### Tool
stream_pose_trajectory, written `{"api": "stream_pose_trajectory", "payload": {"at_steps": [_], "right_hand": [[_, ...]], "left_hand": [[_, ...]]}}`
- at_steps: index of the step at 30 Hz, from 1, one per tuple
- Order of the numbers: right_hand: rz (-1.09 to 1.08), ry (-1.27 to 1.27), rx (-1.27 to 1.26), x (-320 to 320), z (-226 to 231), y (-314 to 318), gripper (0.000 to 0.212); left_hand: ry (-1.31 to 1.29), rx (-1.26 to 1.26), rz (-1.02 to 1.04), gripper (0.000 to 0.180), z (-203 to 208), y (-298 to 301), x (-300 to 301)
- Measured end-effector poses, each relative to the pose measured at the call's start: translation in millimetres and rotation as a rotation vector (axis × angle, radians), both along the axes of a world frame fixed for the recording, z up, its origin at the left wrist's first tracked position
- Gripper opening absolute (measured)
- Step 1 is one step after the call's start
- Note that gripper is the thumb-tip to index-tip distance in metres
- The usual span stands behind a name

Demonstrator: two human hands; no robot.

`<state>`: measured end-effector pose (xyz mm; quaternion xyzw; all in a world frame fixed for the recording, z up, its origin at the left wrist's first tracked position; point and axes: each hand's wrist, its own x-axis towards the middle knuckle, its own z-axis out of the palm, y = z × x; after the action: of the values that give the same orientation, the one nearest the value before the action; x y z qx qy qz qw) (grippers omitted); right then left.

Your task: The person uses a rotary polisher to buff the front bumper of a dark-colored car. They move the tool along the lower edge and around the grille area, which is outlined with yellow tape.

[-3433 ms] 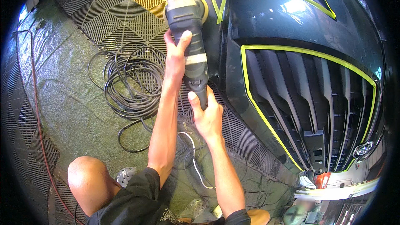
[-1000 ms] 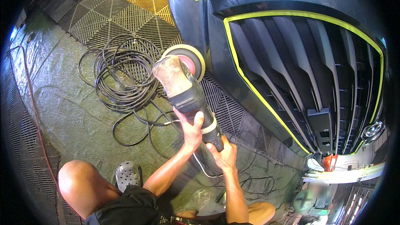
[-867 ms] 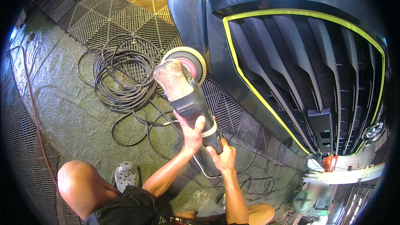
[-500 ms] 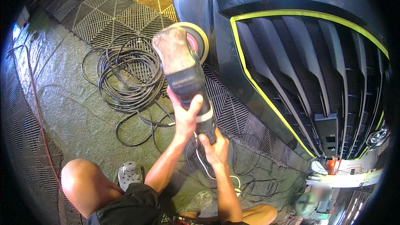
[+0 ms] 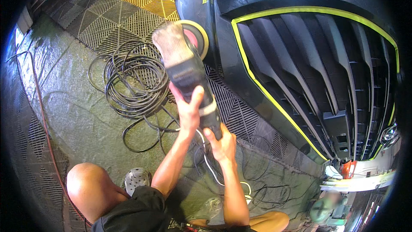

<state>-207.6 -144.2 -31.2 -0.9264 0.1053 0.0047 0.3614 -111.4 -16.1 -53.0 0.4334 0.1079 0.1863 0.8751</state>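
Both my hands hold a black corded polisher (image 5: pixel 188 77) with a worn tan cover on its head. My left hand (image 5: pixel 188 109) wraps round the middle of the body, thumb on top. Behind it, my right hand (image 5: pixel 222 144) grips the tail end of the handle. The round pad (image 5: pixel 198 38), yellow-rimmed with a pink-red centre, is at the dark car bumper (image 5: pixel 231 47); I cannot tell whether it touches. Yellow-green masking tape (image 5: pixel 283 118) borders the black slatted grille (image 5: pixel 317 73) to the right. A pale cord (image 5: pixel 208 161) trails from the polisher's tail.
A coiled black cable (image 5: pixel 133 81) lies on the floor left of the polisher. Grid floor tiles (image 5: pixel 107 17), grey and yellow, reach under the bumper. A reddish hose (image 5: pixel 40 103) runs along the left. Loose cords (image 5: pixel 270 195) lie at lower right, near a green round-headed machine (image 5: pixel 322 209).
The polisher and both hands sit slightly further left and higher in the picture. The whole view has shifted a little too. Both grips stay the same.
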Motion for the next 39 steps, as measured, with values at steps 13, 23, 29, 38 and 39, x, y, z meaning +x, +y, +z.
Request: {"api": "stream_pose_trajectory", "payload": {"at_steps": [13, 23, 29, 38, 39], "right_hand": [[-0.051, 0.043, -0.060, -37.9, -11.1, -14.8, 0.092], [0.012, -0.105, 0.124, 56.0, 5.1, 51.1, 0.078], [0.007, -0.094, 0.076, 71.2, 30.9, 68.4, 0.075], [-0.069, -0.098, 0.102, -9.1, 12.5, 48.2, 0.075], [-0.076, -0.103, 0.108, -18.1, 9.5, 46.2, 0.075]], "left_hand": [[0.016, -0.131, -0.081, 0.088, -11.3, -17.6, -35.1], [-0.090, -0.039, -0.103, 0.076, 18.9, 48.2, 66.8], [-0.117, -0.115, -0.150, 0.073, 39.9, 66.4, 88.3], [0.027, -0.066, -0.150, 0.083, 19.7, 33.1, 7.9], [0.062, -0.105, -0.193, 0.084, 16.1, 31.0, 3.4]]}}
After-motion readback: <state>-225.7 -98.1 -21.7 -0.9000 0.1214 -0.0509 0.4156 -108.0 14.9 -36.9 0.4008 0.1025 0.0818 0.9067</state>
